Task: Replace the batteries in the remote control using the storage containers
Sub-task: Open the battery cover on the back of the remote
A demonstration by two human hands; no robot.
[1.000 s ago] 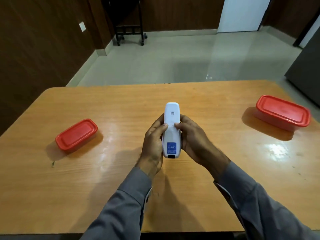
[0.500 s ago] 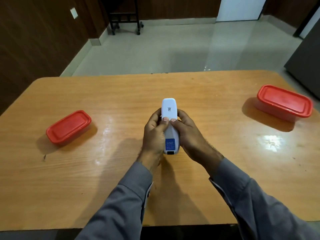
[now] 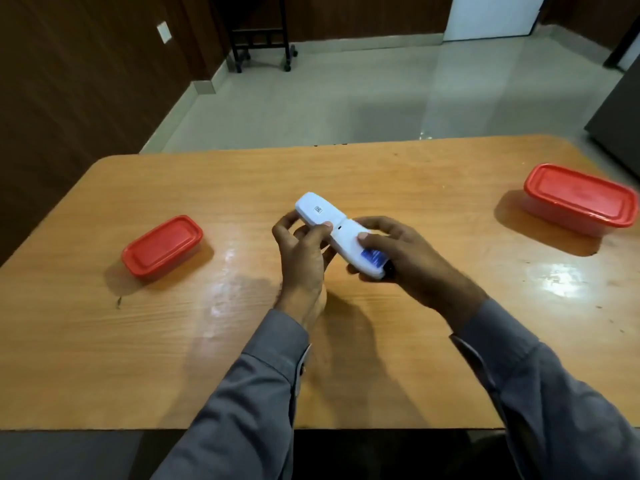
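Note:
A white remote control (image 3: 341, 233) is held back side up above the middle of the wooden table (image 3: 381, 174), lying diagonally with its top end to the upper left. My left hand (image 3: 304, 251) grips its upper half, thumb on the back cover. My right hand (image 3: 398, 254) grips its lower end, where a blue label shows, thumb pressing near the cover seam. A small red-lidded storage container (image 3: 162, 246) sits on the table's left side. A larger red-lidded container (image 3: 580, 199) sits at the right edge. Both lids are on.
A dark wheeled stand (image 3: 261, 36) is on the tiled floor beyond the table. Dark wood panelling runs along the left wall. A dark cabinet side (image 3: 620, 109) stands at the far right.
The remote has turned from pointing straight away to lying diagonally, top end to the upper left. My right hand slid down to its lower end; my left hand stays on the upper half.

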